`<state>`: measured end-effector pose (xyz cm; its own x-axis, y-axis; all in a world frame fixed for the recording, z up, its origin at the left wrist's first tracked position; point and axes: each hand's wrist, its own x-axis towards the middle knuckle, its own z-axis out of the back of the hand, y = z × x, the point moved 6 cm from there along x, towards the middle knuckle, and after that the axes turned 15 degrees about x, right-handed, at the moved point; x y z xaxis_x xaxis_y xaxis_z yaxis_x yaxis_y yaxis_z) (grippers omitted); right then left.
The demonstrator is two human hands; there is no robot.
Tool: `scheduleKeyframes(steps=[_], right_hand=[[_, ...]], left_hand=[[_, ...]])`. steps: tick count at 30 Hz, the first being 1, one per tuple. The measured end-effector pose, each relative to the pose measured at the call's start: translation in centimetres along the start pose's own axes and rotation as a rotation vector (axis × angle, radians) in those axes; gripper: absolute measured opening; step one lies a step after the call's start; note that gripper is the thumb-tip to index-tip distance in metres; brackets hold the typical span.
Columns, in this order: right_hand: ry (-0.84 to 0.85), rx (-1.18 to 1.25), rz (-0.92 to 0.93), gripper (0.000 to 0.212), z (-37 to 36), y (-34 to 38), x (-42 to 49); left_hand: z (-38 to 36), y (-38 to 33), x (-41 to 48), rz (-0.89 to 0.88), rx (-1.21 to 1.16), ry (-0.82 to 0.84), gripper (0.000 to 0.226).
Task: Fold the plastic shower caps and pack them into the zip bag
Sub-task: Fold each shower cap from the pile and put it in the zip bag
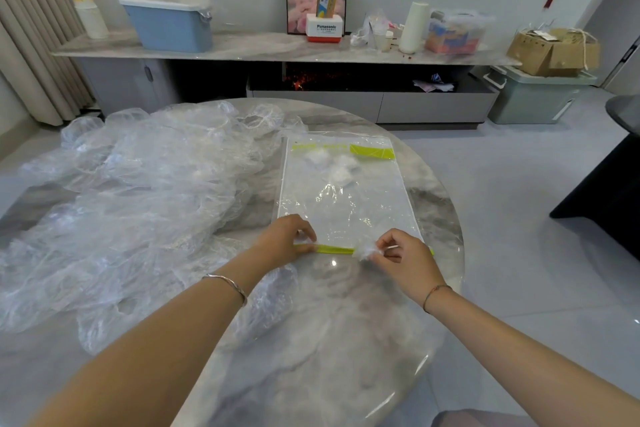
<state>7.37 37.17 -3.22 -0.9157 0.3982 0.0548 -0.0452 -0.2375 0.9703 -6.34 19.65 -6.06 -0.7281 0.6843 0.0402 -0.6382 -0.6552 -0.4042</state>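
A clear zip bag (346, 198) with a yellow-green zip strip lies flat on the round marble table (440, 204), its opening toward me. A few small white folded caps show through its far end. My left hand (287, 239) pinches the near zip edge at the left. My right hand (405, 258) pinches a small folded shower cap (367, 252) right at the bag's opening. A big heap of loose transparent shower caps (138, 198) covers the left half of the table.
Behind the table runs a low TV cabinet (242, 47) with a blue lidded bin (169, 22), paper cups, a Panasonic box (324, 28) and clutter. A green storage box (533, 97) with cardboard on top stands at the right; a dark furniture edge (609, 191) is beside the table.
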Motion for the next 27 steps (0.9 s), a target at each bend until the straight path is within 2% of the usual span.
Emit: scheduleKeyframes(steps=[3, 5, 9, 12, 15, 17, 22, 27], right_hand=[[-0.029, 0.034, 0.005, 0.018, 0.3, 0.2, -0.2], [-0.057, 0.038, 0.053, 0.016, 0.2, 0.8, -0.3], [-0.08, -0.034, 0.277, 0.02, -0.6, 3.0, -0.7], [-0.1, -0.075, 0.381, 0.016, -1.5, 4.2, -0.9], [-0.089, -0.177, 0.416, 0.018, -2.2, 4.6, -0.1], [-0.032, -0.305, 0.355, 0.024, -2.7, 4.4, 1.1], [0.27, -0.797, 0.002, 0.043, -4.7, 2.2, 6.0], [0.238, -0.887, -0.19, 0.051, -4.9, -0.2, 9.2]], left_hand=[[0.1, 0.6, 0.0, 0.051, -0.022, -0.005, 0.008], [0.6, 0.6, -0.2, 0.093, -0.038, -0.136, 0.009], [2.7, -1.3, -1.5, 0.159, -0.153, -0.425, 0.01], [4.5, -3.7, -2.6, 0.139, -0.143, -0.541, 0.012], [5.7, -5.4, -3.5, 0.158, -0.197, -0.582, 0.014], [6.4, -6.3, -4.1, 0.172, -0.244, -0.599, 0.015], [8.3, -7.8, -4.6, 0.183, -0.415, -0.647, 0.016], [9.3, -7.6, -3.9, 0.169, -0.496, -0.665, 0.017]])
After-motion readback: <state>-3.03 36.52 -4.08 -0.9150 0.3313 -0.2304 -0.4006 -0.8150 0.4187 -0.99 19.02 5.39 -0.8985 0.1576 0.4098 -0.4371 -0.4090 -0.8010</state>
